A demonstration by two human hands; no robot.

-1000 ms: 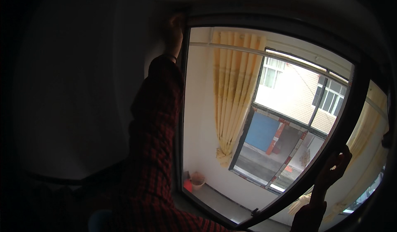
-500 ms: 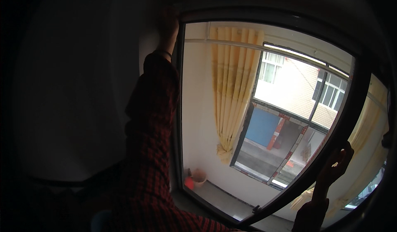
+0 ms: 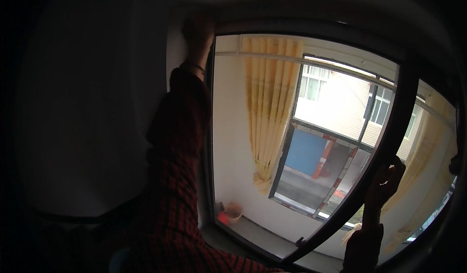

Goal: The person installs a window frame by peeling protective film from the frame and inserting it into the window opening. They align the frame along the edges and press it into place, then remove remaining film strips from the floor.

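Observation:
My left hand [image 3: 197, 37] is raised against the upper left edge of a dark-framed glass window panel [image 3: 212, 117]; its fingers are lost in shadow. My right hand [image 3: 386, 185] is at the panel's dark right upright [image 3: 407, 107], its fingers curled at that edge, with light showing through between thumb and fingers. Both forearms are in dark sleeves, the left visibly red and black plaid [image 3: 175, 209]. More glass shows to the right of the upright.
A dim pale wall [image 3: 87, 127] fills the left. Through the glass are a tied yellow curtain [image 3: 270, 107], a white rail [image 3: 262, 55], a second window with a blue panel [image 3: 304, 154], a building opposite [image 3: 331, 98] and a bucket [image 3: 234, 209] with a red object [image 3: 223, 218].
The panel's right upright and my right hand have shifted left, and the hand slightly up in the picture. My left hand stays at the upper left corner, a little lower than half a second ago.

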